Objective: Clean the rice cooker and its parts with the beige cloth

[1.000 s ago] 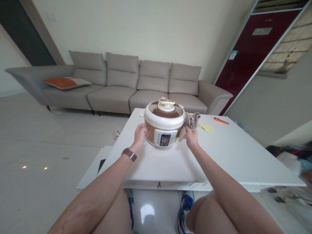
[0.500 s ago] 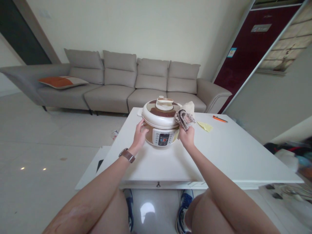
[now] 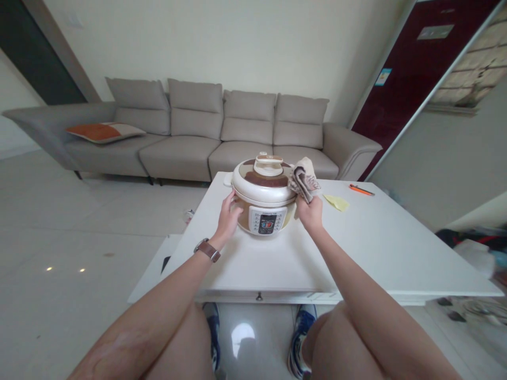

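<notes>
A white and brown electric pressure cooker (image 3: pixel 264 196) stands on a white table (image 3: pixel 273 269), its lid on and its control panel facing me. Against the cooker's left side rests my left hand (image 3: pixel 228 216), with thumb and fingers apart. My right hand (image 3: pixel 310 214) is closed on a bunched patterned cloth (image 3: pixel 304 180) at the cooker's right side. The cloth sticks up above the fist beside the lid's edge. Part of the right fingers is hidden by the cloth and the hand itself.
To the right of the cloth lie a yellow piece of cloth or paper (image 3: pixel 336 202) and an orange utility knife (image 3: pixel 362 190). A drawer knob (image 3: pixel 259 296) is on the table's near side. Beyond the table stands a grey sofa (image 3: pixel 178 150) with an orange cushion (image 3: pixel 105 132).
My right hand and the cloth have moved slightly right and outward along the cooker's side. My left hand stays against the cooker. The view has shifted a little.
</notes>
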Action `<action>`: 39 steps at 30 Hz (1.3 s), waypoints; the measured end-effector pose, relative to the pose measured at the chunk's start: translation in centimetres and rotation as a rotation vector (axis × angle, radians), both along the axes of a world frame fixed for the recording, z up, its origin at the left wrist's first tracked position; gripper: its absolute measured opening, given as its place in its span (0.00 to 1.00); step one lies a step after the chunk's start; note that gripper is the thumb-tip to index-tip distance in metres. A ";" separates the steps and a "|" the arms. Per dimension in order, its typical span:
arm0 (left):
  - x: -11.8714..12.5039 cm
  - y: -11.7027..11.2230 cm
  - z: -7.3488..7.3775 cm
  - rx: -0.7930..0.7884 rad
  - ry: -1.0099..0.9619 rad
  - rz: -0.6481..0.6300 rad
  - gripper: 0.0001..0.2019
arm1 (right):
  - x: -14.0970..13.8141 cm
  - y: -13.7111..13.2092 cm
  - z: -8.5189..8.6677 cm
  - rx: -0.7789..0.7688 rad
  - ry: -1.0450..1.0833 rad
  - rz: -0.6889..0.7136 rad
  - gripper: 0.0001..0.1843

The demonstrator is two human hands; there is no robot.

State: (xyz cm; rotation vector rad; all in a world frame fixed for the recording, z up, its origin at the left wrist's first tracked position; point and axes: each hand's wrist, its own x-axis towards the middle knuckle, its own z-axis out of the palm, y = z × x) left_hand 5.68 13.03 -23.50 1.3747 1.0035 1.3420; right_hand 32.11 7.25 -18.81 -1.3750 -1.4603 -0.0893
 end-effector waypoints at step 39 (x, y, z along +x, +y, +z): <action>0.2 -1.1 1.5 -0.086 -0.053 -0.030 0.38 | 0.3 -2.8 -3.8 0.034 -0.026 0.147 0.34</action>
